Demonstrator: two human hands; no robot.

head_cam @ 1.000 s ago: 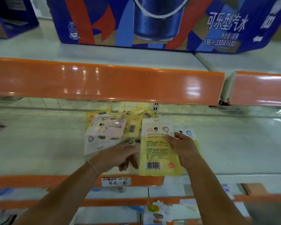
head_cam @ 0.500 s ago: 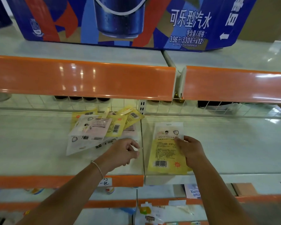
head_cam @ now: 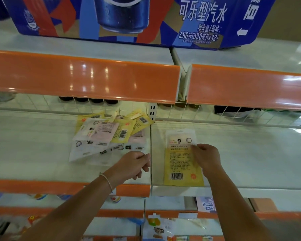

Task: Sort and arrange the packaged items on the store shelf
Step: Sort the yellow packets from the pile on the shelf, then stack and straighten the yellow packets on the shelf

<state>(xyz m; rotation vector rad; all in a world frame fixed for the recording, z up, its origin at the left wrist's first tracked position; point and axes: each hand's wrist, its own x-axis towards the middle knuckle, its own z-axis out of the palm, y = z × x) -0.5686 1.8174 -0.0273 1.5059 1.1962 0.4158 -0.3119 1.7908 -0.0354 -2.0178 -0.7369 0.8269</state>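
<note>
A yellow packet (head_cam: 181, 160) with a barcode lies flat on the right shelf section (head_cam: 250, 162), near its front edge. My right hand (head_cam: 206, 157) rests on the packet's right edge, fingers pinching it. A loose pile of yellow, pink and white packets (head_cam: 109, 136) lies on the left shelf section (head_cam: 30, 150), against the back grid. My left hand (head_cam: 132, 165) hovers just in front of the pile with curled, parted fingers and holds nothing.
An orange shelf lip (head_cam: 83, 79) overhangs above, carrying a large blue drinks carton (head_cam: 129, 20). A thin white divider (head_cam: 150, 153) separates the two sections. Lower shelves (head_cam: 163, 228) hold more packaged goods. A wire grid (head_cam: 215, 113) backs the shelf.
My right hand carried the yellow packet from beside the pile over the divider and laid it on the right section. My left hand drew back off the pile.
</note>
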